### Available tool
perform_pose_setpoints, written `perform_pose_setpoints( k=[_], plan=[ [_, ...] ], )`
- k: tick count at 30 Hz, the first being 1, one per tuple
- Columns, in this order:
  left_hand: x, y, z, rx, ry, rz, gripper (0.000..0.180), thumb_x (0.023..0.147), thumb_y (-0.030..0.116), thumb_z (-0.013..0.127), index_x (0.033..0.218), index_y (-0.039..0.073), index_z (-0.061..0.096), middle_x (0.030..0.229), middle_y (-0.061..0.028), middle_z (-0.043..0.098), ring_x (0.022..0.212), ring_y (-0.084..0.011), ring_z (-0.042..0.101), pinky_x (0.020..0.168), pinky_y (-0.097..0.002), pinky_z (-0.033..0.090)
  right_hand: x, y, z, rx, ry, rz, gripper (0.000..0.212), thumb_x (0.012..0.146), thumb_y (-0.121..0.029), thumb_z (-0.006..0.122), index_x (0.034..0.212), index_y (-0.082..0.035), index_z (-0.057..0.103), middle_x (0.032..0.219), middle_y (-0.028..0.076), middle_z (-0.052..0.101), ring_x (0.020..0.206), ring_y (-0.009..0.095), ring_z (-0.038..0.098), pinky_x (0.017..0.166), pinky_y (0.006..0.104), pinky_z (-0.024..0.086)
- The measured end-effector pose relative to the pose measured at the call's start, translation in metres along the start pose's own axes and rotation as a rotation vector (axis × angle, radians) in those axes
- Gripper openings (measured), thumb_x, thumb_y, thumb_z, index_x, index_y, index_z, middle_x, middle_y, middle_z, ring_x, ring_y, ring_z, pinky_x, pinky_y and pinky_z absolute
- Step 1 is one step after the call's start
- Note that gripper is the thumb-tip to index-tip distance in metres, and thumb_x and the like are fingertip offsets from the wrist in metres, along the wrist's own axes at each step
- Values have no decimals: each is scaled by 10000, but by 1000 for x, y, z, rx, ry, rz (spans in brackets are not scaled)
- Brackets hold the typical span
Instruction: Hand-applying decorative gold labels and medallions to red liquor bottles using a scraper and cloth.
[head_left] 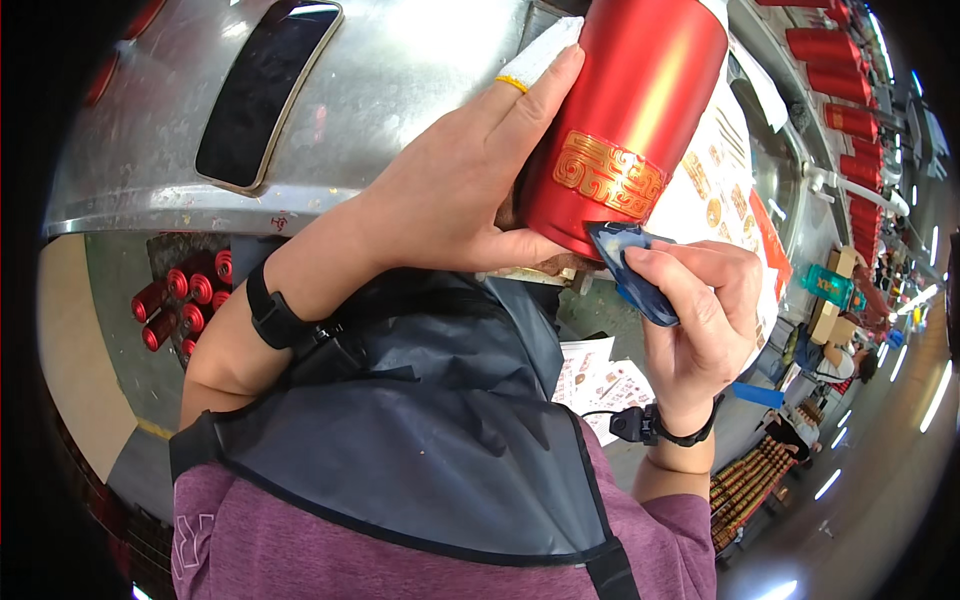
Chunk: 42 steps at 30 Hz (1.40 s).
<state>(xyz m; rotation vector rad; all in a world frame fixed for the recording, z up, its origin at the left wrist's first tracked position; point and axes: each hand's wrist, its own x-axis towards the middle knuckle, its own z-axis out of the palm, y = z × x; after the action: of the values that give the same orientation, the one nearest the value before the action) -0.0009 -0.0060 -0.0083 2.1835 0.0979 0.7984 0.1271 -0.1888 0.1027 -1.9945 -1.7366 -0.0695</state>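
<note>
A large, shiny red metal canister (650, 80) lies tilted before me, with a gold fretwork decal (610, 175) near its lower end. My left hand (450, 190) is closed around its left side, the thumb under the lower end and some fingers hidden behind it. One finger of that hand wears a white cover (545, 55) with a yellow rim. Between thumb and fingers, my right hand (705, 295) pinches a dark blue, flat, pointed piece (635, 270), perhaps a scraper or folded cloth. Its tip touches the canister's lower edge, just below the decal.
A black phone (265, 100) rests on the metal worktable (390, 70) at left. Sheets of gold and red decals (715, 190) lie right of the canister. Several red cylinders (190, 295) stand low at left. More printed sheets (600, 385) show below my hands.
</note>
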Motion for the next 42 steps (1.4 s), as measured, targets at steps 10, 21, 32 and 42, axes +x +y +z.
perform_pose_setpoints(
  k=[10, 21, 32, 42],
  plan=[
    [0, 3, -2, -70, -38, -95, 1265, 668, 410, 911, 1593, -27, 167, 1125, -168, 579, 965, -342, 561, 858, -414, 463, 9, -6, -4, -102, -16, -12, 411, 618, 10, 757, 1010, -110, 787, 948, 52, 694, 860, 233, 624, 768, 351, 483],
    [0, 1, -3, -72, -48, -78, 1237, 676, 367, 902, 1595, -30, 174, 988, -151, 577, 901, -325, 558, 816, -401, 469, 26, -1, 1, -182, 46, 60, 369, 622, -48, 758, 980, -127, 802, 916, 34, 692, 816, 211, 607, 723, 331, 472],
    [2, 2, -5, -68, -38, -74, 1241, 663, 369, 912, 1596, -22, 192, 987, -136, 588, 881, -315, 553, 821, -405, 470, 32, -8, -2, -159, -37, -91, 407, 623, -17, 761, 1009, -143, 798, 853, 11, 663, 767, 201, 579, 671, 325, 439],
    [3, 1, 0, -54, 59, 1, 1241, 652, 373, 922, 1596, -10, 213, 976, -123, 604, 911, -314, 568, 807, -413, 473, 36, 5, -4, -154, -17, -17, 460, 604, -33, 777, 1053, -132, 785, 858, 14, 673, 754, 199, 574, 660, 318, 431]
  ],
)
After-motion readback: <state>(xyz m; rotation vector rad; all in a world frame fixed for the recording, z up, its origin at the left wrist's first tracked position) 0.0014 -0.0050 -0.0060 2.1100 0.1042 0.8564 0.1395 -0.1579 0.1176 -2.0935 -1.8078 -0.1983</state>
